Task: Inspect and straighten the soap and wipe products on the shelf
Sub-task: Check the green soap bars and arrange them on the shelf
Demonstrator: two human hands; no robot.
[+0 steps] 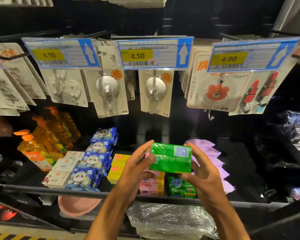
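Two hands on one item, head view only. The left hand point(137, 168) and right hand point(203, 175) each clamp an end of a green soap pack point(171, 157), with thumbs on the near face and fingers curled round the ends. The pack is held in the air between the hands, above the front of the shelf point(93, 192), barcode point(181, 151) facing up. Looks like the inspect step; the pack is not back in its row yet.

Just under the right hand is a second green soap pack on the shelf point(181, 187). Under the left hand are pink soap packs point(151, 185). Left of the left hand come yellow boxes point(117, 168), then blue panda packs point(92, 160), white soap boxes point(64, 168) and orange bottles point(42, 148). Right of the right hand is a row of purple packs point(215, 158), overlapping like tiles.

Risks:
- The wrap is glossy film and the grip is mostly fingertips, so it could slip. A drop would land on the pink and green rows below or go off the shelf edge.
- Setting it down skewed could shove the purple row further out of line.
- Hook cards point(109, 94) hang above the hands, so lifting higher could knock them.

Readable text:
- Shelf green pack: "超能".
- Price tags: 4.50 point(49, 55), 4.50 point(137, 56) with "SM-2252", and 4.90 point(229, 59).
- Bear hook card point(213, 94): "无痕粘钩" and "5".
- Print on the held pack is too small to read.
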